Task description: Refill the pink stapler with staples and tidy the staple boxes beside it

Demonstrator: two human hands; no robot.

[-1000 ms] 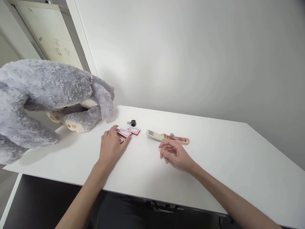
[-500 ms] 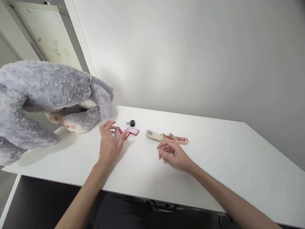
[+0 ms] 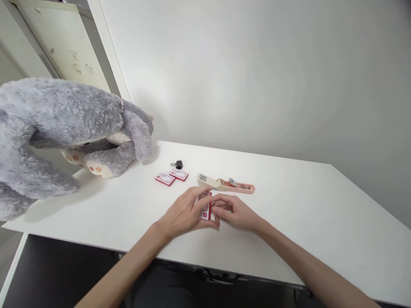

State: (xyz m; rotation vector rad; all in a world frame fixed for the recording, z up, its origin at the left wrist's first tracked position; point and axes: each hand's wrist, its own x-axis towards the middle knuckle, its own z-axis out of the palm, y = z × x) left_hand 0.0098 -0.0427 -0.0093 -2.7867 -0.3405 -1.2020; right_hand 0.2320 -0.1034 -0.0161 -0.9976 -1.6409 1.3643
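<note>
Left hand [image 3: 184, 211], fingers clamped on a small red-and-white rectangular box [image 3: 204, 214], just this side of the narrow cream-and-pink plastic case [image 3: 221, 185]! Right hand [image 3: 239, 211] alongside, fingers curled; gripping? Can't tell.

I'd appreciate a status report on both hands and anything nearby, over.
Left hand: gripping small red-and-white rectangular box. Right hand: loosely curled beside it, contact unclear. Possible obstacle: open cream-and-pink elongated case, beyond both hands.
</note>
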